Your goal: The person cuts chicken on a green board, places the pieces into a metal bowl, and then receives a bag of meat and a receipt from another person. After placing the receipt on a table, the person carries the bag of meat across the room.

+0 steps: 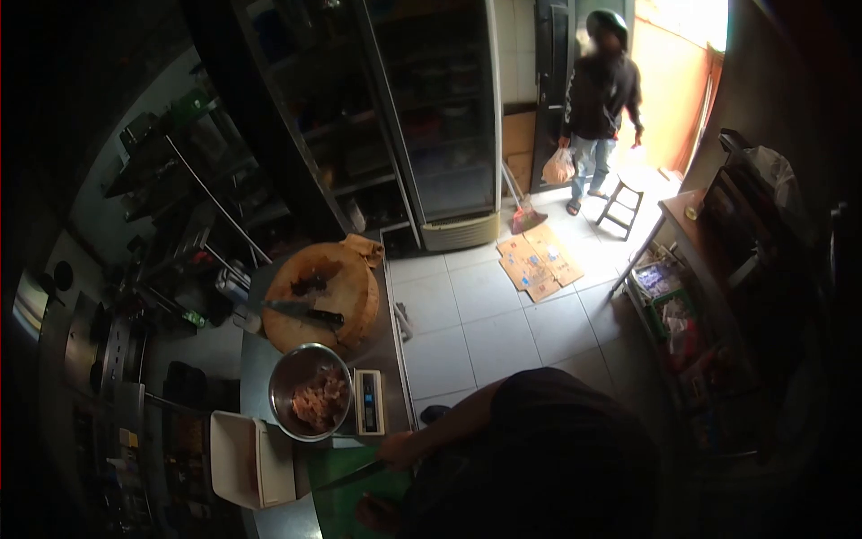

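My right hand (396, 448) is closed on the handle of a knife (352, 474), its long blade pointing left over a green cutting board (334, 460). Low in the frame, my left hand (377, 514) rests on or just above the same board; its fingers are too dark to make out. Beyond the board, a metal bowl (277, 409) holds pieces of raw meat (321, 400). Beside the bowl stands a digital scale (369, 402). A cream plastic tub (235, 458) sits left of the board.
A round wooden chopping block (359, 310) carries a second knife (323, 316) and dark scraps. Glass-door fridges (449, 135) stand behind. A person in a helmet (603, 99) holds a bag by the doorway, near a stool (621, 208). Flattened cardboard (541, 260) lies on the floor.
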Demonstrator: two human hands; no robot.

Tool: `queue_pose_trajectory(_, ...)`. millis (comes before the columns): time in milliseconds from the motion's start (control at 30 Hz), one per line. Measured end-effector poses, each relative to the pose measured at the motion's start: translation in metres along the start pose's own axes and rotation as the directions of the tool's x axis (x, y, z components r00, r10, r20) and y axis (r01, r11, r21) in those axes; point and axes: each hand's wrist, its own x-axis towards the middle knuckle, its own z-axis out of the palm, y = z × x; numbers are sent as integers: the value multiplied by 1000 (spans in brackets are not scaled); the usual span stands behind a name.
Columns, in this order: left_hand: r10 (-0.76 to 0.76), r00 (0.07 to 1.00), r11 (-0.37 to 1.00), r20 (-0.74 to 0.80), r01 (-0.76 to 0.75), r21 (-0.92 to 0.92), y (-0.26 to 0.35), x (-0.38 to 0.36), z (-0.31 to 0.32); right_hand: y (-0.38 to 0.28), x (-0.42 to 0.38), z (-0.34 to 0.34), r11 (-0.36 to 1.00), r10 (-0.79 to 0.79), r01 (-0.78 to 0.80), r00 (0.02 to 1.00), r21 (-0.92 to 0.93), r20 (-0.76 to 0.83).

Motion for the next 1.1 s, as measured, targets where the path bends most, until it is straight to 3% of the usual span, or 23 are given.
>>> queue_pose_trajectory(100, 68, 997, 998, -29, -67, 9, -15, 2, 14, -2, -3, 2, 1000, -4, 3, 1000, -15, -16)
queue_pose_trajectory(400, 4, 1000, 1000, 27, -4, 6, -18, 1, 15, 9, 3, 2, 998, -60, 58, 995, -21, -82)
queue_pose_trajectory(467, 91, 995, 995, -43, -92, -27, -20, -2, 17, 26, 15, 20, 992, -121, 122, 989, 7, -81)
queue_pose_trajectory(500, 177, 983, 981, -57, -171, 93, -46, -18, 34, 35, 19, 29, 985, -164, 168, 983, 37, -86)
queue_pose_trajectory(533, 22, 999, 998, -30, -24, -63, -14, -7, 14, 9, -6, -3, 996, -84, 84, 996, -28, -10)
queue_pose_trajectory(567, -116, 992, 991, 54, 120, -67, 13, 6, 0, -3, -24, -23, 995, -97, 97, 995, -16, -25)
queue_pose_trajectory(600, -59, 996, 990, 63, 66, -126, 19, 11, -8, -27, -37, -49, 996, 31, -37, 997, 83, 69)
queue_pose_trajectory(633, -104, 993, 987, 51, 109, -114, 28, 16, -13, -15, -40, -42, 992, -121, 123, 991, 29, -63)
queue_pose_trajectory(700, -96, 995, 989, -24, 93, -115, 43, 26, -27, 3, -33, -22, 963, -238, 263, 927, 51, -289)
queue_pose_trajectory(733, -154, 988, 984, -24, 151, -94, 46, 27, -29, -21, -46, -49, 969, -172, 207, 957, 133, -232)
queue_pose_trajectory(767, -210, 977, 971, -43, 203, -128, 52, 29, -35, -31, -55, -61, 986, -109, 127, 980, 105, -166)
queue_pose_trajectory(800, -236, 970, 960, -65, 222, -172, 51, 36, -41, -27, -55, -62, 986, -155, 164, 974, 40, -164)
queue_pose_trajectory(933, -502, 856, 844, -123, 453, -288, 41, 27, -38, -18, -72, -73, 991, -73, 73, 997, -113, 6)
queue_pose_trajectory(1000, -355, 918, 920, -176, 311, -238, 35, 27, -40, -19, -80, -77, 983, -39, 51, 997, -178, 74)
queue_pose_trajectory(1100, -270, 955, 942, -123, 235, -241, 35, 28, -43, -28, -92, -85, 966, -41, 75, 990, -248, 138)
